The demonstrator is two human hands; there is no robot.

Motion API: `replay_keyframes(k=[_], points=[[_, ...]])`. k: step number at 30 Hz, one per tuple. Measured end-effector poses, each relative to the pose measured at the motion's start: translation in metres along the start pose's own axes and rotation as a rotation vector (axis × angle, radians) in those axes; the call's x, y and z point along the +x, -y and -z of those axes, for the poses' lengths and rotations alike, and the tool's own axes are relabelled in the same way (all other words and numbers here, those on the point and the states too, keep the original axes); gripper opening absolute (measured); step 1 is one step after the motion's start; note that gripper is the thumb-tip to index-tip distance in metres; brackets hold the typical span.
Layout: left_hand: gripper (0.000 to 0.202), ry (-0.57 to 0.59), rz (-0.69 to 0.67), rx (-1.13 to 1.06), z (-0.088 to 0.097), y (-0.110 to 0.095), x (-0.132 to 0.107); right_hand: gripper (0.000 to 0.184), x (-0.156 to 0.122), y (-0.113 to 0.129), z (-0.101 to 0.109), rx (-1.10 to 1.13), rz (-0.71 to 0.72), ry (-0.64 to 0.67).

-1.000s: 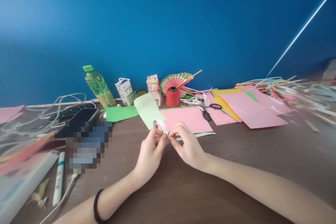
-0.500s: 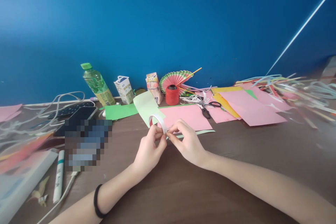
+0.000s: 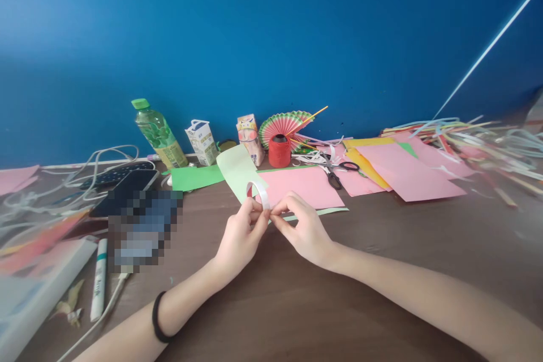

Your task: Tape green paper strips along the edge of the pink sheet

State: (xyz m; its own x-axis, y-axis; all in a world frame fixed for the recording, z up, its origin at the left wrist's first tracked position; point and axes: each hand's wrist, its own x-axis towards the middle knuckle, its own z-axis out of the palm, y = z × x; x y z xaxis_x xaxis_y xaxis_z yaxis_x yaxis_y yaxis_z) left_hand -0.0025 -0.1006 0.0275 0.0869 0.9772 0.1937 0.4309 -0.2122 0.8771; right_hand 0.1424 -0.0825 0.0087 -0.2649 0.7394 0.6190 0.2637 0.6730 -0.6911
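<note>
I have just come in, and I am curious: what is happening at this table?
A person's left hand holds a white ring, which looks like a roll of tape, above the table. The right hand is pinched at the ring's near edge; whether it has a loose end there is too small to tell. Beyond the hands lie coloured sheets, and black-handled scissors lie among the papers.

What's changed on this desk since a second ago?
The white tape roll seems to have turned slightly, showing more of its ring above the left hand, which still holds it. The right hand still pinches beside it. The black-handled scissors and green-capped bottle stayed put.
</note>
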Motion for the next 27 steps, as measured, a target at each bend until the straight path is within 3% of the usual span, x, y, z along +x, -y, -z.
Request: replay_keyframes(k=[11,27], points=[[0.022,0.01,0.028,-0.037,-0.0011,0.0035,-0.0023,0.006,0.0013,0.0043,0.0017,0.04,-0.018,-0.05],[0.02,0.019,0.052,-0.173,-0.0048,0.0063,-0.0028,0.01,0.0031,0.0045,0.0032,0.073,-0.03,-0.021]])
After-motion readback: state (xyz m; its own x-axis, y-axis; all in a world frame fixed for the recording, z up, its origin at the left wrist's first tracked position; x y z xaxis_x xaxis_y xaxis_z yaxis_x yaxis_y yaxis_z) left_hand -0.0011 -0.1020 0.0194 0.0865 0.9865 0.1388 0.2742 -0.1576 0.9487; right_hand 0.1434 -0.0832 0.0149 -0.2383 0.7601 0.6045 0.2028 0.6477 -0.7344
